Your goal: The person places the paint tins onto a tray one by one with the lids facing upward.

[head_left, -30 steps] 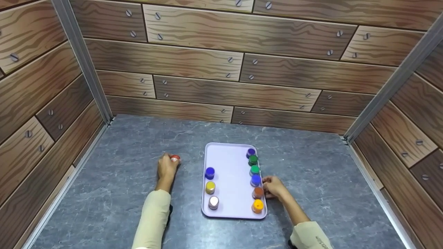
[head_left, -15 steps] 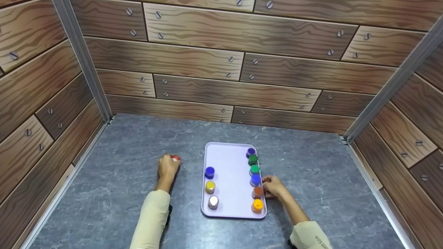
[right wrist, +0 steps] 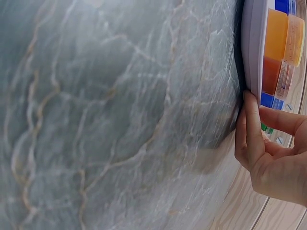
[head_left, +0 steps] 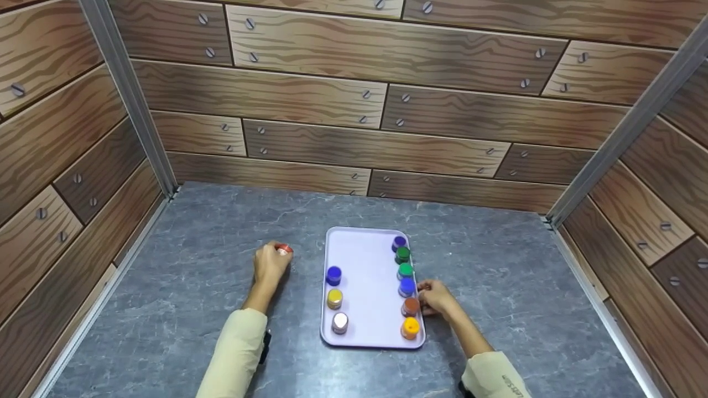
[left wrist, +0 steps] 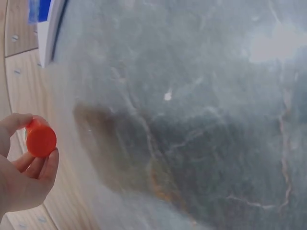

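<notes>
— Red-capped jar (head_left: 284, 249): where is it?
— My left hand (head_left: 270, 264) pinches it above the table (head_left: 193, 287), left of the tray (head_left: 368, 260).
— Right hand (head_left: 437, 297)?
— Fingers curled against the tray's right rim.

A lilac tray (head_left: 365, 260) lay at lower centre on a grey table (head_left: 193, 232). Down its right edge stood six jars, capped purple (head_left: 399, 242), dark green (head_left: 402, 254), green (head_left: 405, 270), blue (head_left: 407, 286), brown (head_left: 410, 305) and orange (head_left: 410, 328). Its left edge carried three, blue (head_left: 333, 275), yellow (head_left: 334, 298) and white (head_left: 339, 321). The left hand (head_left: 270, 264), left of the tray, held a red jar (head_left: 284, 249). The right hand (head_left: 436, 298) touched the tray's right rim beside the brown jar. Wood-patterned walls (head_left: 354, 99) filled the upper frame.
</notes>
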The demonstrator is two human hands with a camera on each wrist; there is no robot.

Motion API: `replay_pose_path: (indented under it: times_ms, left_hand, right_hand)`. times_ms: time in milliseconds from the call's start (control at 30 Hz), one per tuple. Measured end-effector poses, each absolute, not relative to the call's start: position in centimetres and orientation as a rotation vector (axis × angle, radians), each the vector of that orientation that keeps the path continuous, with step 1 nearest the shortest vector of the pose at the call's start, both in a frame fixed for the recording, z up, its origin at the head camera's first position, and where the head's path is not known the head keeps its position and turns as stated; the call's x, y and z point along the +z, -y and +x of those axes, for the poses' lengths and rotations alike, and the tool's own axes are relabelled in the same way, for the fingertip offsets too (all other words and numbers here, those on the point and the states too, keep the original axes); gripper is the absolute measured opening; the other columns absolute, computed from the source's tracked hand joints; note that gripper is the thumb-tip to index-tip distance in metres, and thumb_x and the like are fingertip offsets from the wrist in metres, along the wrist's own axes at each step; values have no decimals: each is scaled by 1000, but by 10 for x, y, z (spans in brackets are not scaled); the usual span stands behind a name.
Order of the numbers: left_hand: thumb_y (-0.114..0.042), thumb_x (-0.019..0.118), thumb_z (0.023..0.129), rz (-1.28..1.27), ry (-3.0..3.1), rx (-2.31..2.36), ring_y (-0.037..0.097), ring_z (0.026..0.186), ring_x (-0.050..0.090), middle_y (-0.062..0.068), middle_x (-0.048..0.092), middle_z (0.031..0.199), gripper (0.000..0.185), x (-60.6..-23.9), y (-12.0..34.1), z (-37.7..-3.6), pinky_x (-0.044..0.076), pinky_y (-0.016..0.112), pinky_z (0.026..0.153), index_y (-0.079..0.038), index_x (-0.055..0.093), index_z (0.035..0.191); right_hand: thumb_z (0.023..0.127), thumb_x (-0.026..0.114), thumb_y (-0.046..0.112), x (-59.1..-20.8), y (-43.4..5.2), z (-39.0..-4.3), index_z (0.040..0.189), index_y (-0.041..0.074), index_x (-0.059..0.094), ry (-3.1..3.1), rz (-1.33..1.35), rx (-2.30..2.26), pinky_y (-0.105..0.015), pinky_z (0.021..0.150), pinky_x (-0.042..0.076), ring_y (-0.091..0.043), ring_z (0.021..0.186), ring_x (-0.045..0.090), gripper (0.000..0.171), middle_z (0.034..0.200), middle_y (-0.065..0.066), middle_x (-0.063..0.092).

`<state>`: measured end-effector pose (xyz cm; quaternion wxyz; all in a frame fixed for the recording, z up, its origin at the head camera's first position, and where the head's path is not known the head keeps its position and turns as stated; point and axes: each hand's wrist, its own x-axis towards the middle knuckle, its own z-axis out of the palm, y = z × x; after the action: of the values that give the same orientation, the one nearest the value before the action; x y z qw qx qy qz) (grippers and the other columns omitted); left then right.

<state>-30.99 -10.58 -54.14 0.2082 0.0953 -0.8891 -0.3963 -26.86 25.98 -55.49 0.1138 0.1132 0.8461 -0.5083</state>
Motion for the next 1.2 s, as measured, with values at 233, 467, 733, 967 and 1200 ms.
replay_pose_path:
  times_ms: [233,467,733,967,1200]
  left_hand:
    - [-11,72,66,201,2455,-1115,36,74,61,16,65,78,25,-534,100,-303,47,44,64,2,68,86]
    - [-11,71,67,157,2427,-1195,33,73,60,15,65,78,26,-530,91,-296,47,42,64,3,67,88]
    - [-11,71,65,96,2420,-1260,27,72,59,10,64,77,27,-523,77,-286,47,39,63,1,66,89]
    - [-10,72,65,44,2398,-1264,28,77,60,11,64,82,28,-517,66,-278,48,39,67,0,67,90]
    - [-8,73,66,-40,2391,-1290,27,74,60,12,64,82,28,-514,52,-270,49,36,65,1,67,91]
  right_hand:
    - [73,45,-8,-554,-259,-268,105,-10,53,-2470,337,-1500,-29,48,50,-17,60,50,33,72,-9,51]
    - [74,44,-8,-555,-259,-269,104,-9,52,-2457,344,-1514,-29,48,49,-17,58,49,31,70,-7,50]
    - [74,44,-9,-555,-260,-269,104,-9,52,-2462,345,-1500,-30,48,50,-17,59,50,31,71,-7,51]
    - [72,43,-9,-555,-260,-268,101,-10,52,-2467,304,-1528,-29,46,48,-17,57,49,30,73,-8,51]
    - [72,46,-8,-555,-260,-267,100,-10,53,-2465,297,-1536,-28,46,48,-16,57,49,29,70,-8,50]
